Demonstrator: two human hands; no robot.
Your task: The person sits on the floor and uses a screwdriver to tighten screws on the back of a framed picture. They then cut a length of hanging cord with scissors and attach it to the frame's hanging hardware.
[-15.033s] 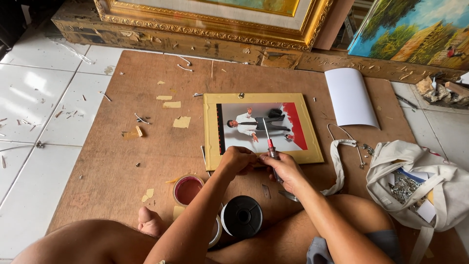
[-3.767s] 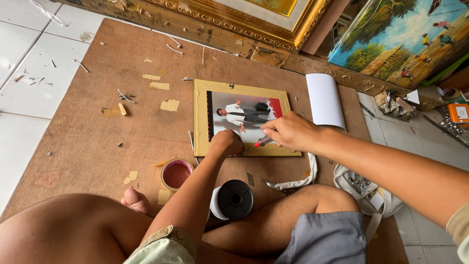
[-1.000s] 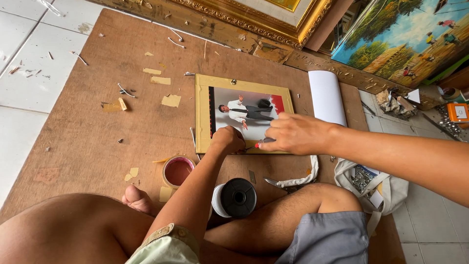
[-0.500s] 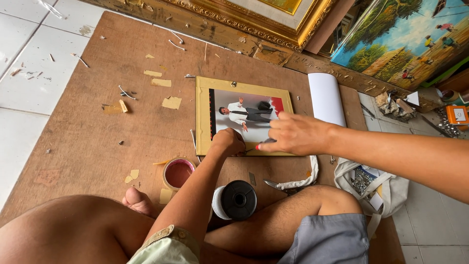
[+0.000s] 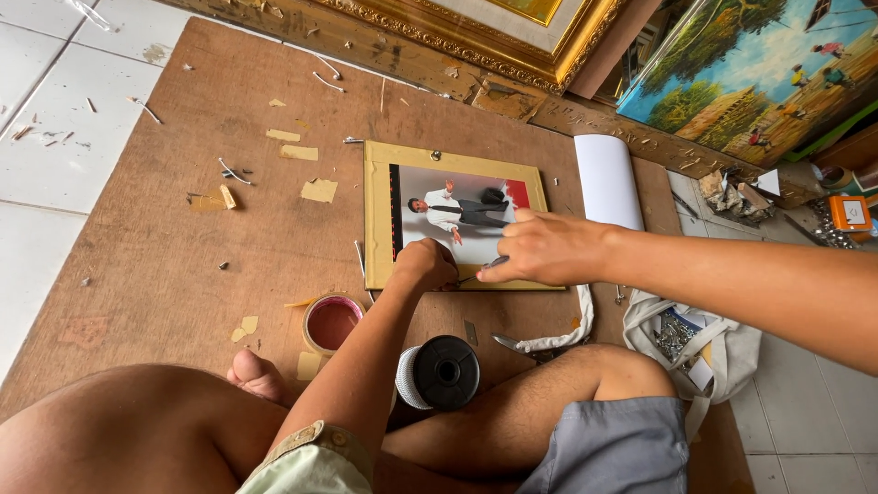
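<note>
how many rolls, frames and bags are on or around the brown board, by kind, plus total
Tape rolls: 2, a brown roll and a black spool.
Picture frames: 2, the small frame under the left hand and right hand, and a big gilt frame.
Bags: 1, a cloth bag.
Total: 5

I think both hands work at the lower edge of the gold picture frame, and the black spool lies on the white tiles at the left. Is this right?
Not quite. The black spool lies on the brown board, near the person's legs, not on the tiles. The rest holds: the head view shows the left hand and right hand at the lower edge of the gold picture frame.
</note>
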